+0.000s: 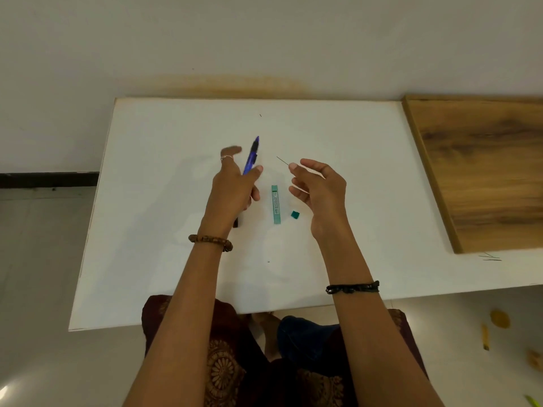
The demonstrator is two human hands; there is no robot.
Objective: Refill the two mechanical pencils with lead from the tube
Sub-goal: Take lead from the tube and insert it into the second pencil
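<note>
A blue pencil [252,156] with a dark grip is held up above the white table, its tip pointing far and slightly right. A thin dark lead [282,161] sticks out to the far left from pinching fingertips. Between them, nearer, a teal lead tube [276,204] lies flat and open, running near to far, its small teal cap [295,214] just to its right. A dark object, perhaps the second pencil [236,222], is mostly hidden.

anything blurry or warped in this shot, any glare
Head view: the left hand fingertips and the blue pencil are motion-blurred; the right hand, lead and tube look sharp. Wide-angle distortion splays the table edges. Small glare spot on the floor, bottom left.
</note>
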